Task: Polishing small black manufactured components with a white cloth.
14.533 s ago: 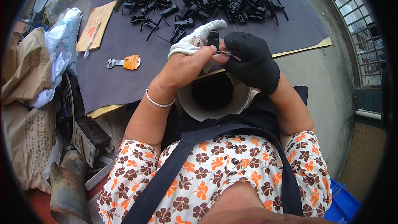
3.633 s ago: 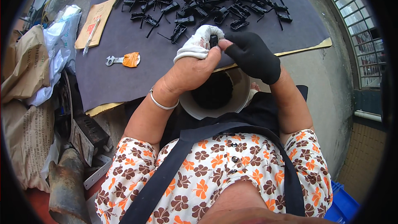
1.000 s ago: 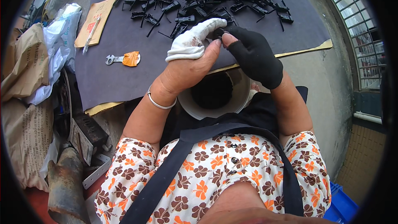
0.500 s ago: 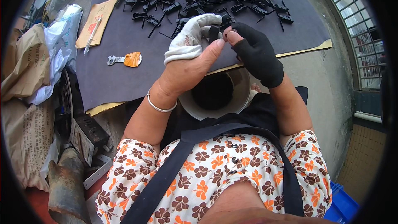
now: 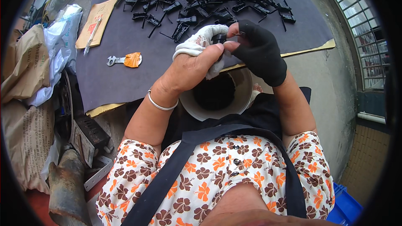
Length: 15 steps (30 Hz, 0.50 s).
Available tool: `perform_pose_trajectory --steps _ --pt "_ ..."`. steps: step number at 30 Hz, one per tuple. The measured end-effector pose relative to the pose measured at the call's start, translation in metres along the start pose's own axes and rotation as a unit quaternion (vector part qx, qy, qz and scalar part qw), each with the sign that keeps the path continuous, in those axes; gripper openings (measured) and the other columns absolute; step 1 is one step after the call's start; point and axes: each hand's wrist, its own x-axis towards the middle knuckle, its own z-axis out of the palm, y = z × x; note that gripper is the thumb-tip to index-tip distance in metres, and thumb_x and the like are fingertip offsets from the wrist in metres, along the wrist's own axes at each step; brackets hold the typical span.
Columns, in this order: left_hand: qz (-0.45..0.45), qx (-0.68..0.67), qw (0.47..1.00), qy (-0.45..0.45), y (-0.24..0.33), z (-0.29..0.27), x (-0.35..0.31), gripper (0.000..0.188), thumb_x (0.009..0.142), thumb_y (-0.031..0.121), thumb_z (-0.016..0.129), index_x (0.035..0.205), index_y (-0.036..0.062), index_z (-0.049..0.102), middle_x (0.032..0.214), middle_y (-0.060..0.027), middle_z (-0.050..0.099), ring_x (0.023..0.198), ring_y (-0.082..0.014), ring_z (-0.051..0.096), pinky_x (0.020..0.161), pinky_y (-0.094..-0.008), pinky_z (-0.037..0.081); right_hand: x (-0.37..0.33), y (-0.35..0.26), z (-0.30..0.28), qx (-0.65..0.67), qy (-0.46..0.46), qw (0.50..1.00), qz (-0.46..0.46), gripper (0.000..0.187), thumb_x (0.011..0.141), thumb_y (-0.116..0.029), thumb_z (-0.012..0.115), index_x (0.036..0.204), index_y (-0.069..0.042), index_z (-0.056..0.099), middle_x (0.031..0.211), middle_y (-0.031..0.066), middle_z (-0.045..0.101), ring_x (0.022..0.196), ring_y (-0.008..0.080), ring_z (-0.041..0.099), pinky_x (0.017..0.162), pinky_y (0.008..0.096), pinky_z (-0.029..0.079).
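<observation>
In front of me, over the table's near edge, my left hand (image 5: 197,54) is closed around a small black plastic part (image 5: 219,39). It wears a white glove that leaves the thumb bare, and the thumb presses against the part. My right hand (image 5: 260,54), in a black fingerless glove, meets it from the right. Its bare thumb tip is at the part's end, with the forefinger curled just above. A tiny thin piece shows between those fingertips, too small to name. Below both hands stands a pale bucket (image 5: 246,100) with a dark inside.
Many black plastic assemblies (image 5: 201,0) lie heaped on the far side of the dark-covered table (image 5: 138,79). Left on it are a wrench (image 5: 117,60) with orange wrapping and a pen (image 5: 92,37) on a brown envelope (image 5: 106,12). Paper sacks (image 5: 27,142) stand at far left.
My left hand has turned and its gloved fingers now fold down around the black part. My right thumb and forefinger have shifted, and the thumb has come against the part's end.
</observation>
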Motion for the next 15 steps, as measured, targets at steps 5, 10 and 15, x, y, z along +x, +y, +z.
perform_pose_trajectory --steps 5,10,15 --pt "0.069 0.070 0.993 0.065 -0.005 0.002 0.001 0.028 0.088 0.008 0.044 0.115 0.0003 0.046 0.083 -0.0015 0.052 0.059 -0.0028 0.042 0.050 -0.0167 0.034 0.004 -0.010 -0.006 -0.081 -0.046 0.989 0.112 0.012 0.083 -0.013 0.062 0.086 -0.002 0.058 0.074 -0.0015 0.049 0.069 0.0063 0.045 0.061 0.0229 0.040" --pt "0.161 0.235 0.956 0.068 -0.016 -0.005 0.008 0.026 0.086 0.003 0.046 0.112 0.0009 0.047 0.090 -0.0024 0.052 0.077 -0.0058 0.046 0.069 -0.0193 0.041 0.003 -0.011 0.000 -0.111 -0.087 0.983 0.114 0.020 0.089 -0.019 0.054 0.088 0.000 0.059 0.069 0.0020 0.054 0.065 0.0090 0.046 0.060 0.0261 0.041" --pt "0.220 0.338 0.909 0.109 -0.014 0.010 0.000 0.024 0.083 -0.002 0.045 0.108 -0.0022 0.046 0.093 -0.0066 0.052 0.083 -0.0105 0.048 0.076 -0.0242 0.042 -0.004 -0.001 0.014 -0.124 -0.052 0.987 0.084 0.023 0.090 -0.020 0.051 0.089 0.001 0.062 0.069 0.0045 0.059 0.062 0.0111 0.048 0.060 0.0274 0.042"
